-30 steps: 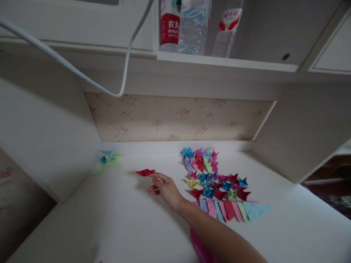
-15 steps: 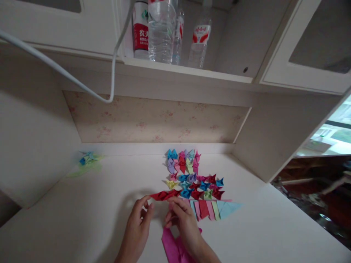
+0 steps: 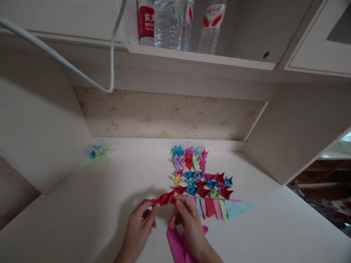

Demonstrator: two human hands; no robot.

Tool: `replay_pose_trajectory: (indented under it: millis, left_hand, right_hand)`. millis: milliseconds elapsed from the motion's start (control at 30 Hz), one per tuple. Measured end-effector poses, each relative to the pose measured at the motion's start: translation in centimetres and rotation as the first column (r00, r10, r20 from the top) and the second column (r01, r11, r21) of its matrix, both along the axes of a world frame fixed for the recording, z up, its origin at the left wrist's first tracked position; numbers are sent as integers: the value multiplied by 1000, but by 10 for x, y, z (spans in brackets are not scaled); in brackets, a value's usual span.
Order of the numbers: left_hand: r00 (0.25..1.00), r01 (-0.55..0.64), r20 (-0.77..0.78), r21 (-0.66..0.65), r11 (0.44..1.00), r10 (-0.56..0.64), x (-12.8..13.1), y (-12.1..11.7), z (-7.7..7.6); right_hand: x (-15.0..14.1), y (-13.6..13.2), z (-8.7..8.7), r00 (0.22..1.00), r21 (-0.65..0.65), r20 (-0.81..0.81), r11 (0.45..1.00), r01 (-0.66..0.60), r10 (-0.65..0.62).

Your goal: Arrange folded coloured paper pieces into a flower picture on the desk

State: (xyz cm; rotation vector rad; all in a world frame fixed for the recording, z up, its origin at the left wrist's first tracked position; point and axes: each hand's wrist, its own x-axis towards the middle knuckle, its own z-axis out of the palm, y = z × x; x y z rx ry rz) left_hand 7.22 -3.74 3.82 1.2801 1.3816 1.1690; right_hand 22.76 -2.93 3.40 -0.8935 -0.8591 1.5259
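A red folded paper piece (image 3: 164, 198) is stretched between my two hands, above the white desk. My left hand (image 3: 141, 223) pinches its left end between thumb and fingers. At the other end, my right hand (image 3: 188, 219) closes thumb and fingertips on it. Below my right hand lies magenta folded paper (image 3: 178, 243), partly covered by that hand. Just beyond the hands, several small folded paper pieces (image 3: 203, 182) in red, blue, yellow and green stand in rows. To the right of my right hand, flat folded strips (image 3: 211, 208) overlap in a line ending in a light blue point.
A second group of folded pieces (image 3: 189, 159) sits near the back edge. Blue and green papers (image 3: 98, 153) lie at the far left corner. Overhead, a shelf (image 3: 192, 56) holds plastic bottles (image 3: 168, 25), and a white cable arm (image 3: 82, 75) hangs at the upper left.
The head view has shifted, so the desk items appear farther right. The red paper now tilts, its right end raised, with both hands still on it.
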Motion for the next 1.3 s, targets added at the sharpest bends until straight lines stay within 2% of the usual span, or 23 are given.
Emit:
replay_pose_trajectory:
  millis: [200, 367, 633, 933, 1300]
  left_hand:
    - [1000, -17, 9, 91, 996, 16, 1, 0, 4]
    - [1000, -18, 11, 61, 998, 18, 0, 3, 3]
    - [994, 21, 108, 84, 996, -30, 3, 5, -3]
    - [997, 5, 74, 79, 997, -11, 4, 3, -1]
    - [1000, -1, 3, 87, 996, 1, 1, 5, -3]
  right_hand:
    - [0, 5, 0, 992, 71, 115, 997, 38, -46]
    - [1, 7, -4, 984, 95, 174, 995, 12, -29]
    - [4, 8, -3, 989, 64, 129, 996, 66, -74]
    - [3, 8, -1, 987, 62, 135, 995, 81, -89]
    - [4, 10, -5, 989, 83, 144, 996, 21, -33]
